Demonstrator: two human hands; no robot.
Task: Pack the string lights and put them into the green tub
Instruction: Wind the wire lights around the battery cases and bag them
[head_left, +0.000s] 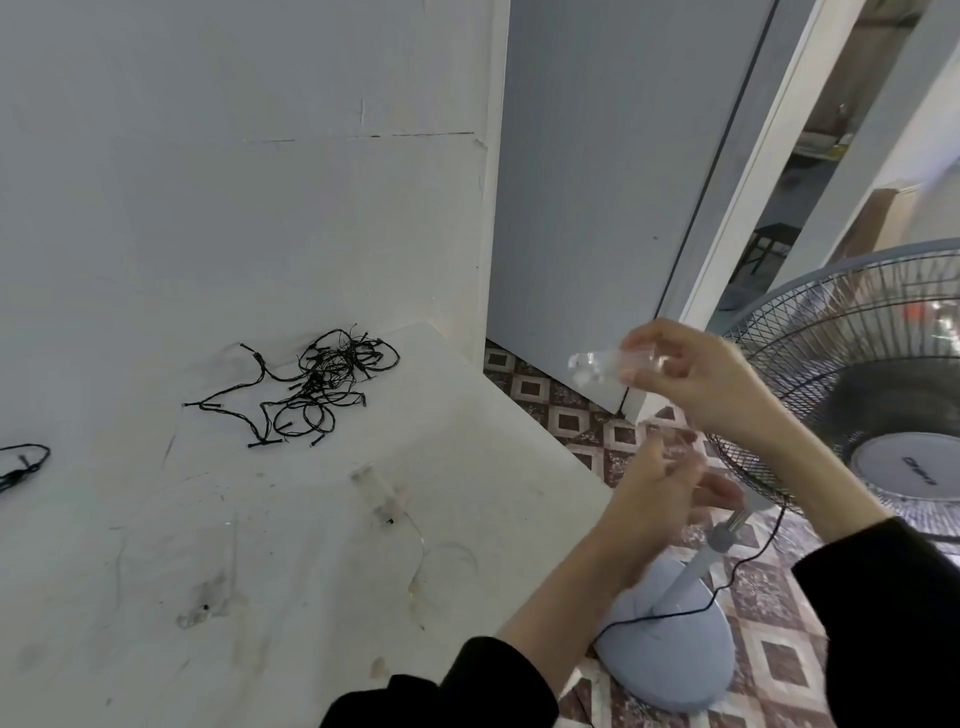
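A tangle of black string lights (317, 387) lies on the white table (156, 545) near the wall. Another black strand (23, 465) shows at the left edge. Clear-wired lights with a transparent battery box (376, 493) trail across the table. My right hand (706, 384) is raised beyond the table's right edge, and its fingers pinch a clear plastic piece (602, 366). Below it, my left hand (660, 499) is blurred, fingers partly curled; whether it holds a thin clear wire is unclear. No green tub is in view.
A standing fan (852, 395) with a pale blue base (670, 654) and a black cord stands on the patterned tile floor right of the table. Behind it are a grey door (597, 182) and an open doorway.
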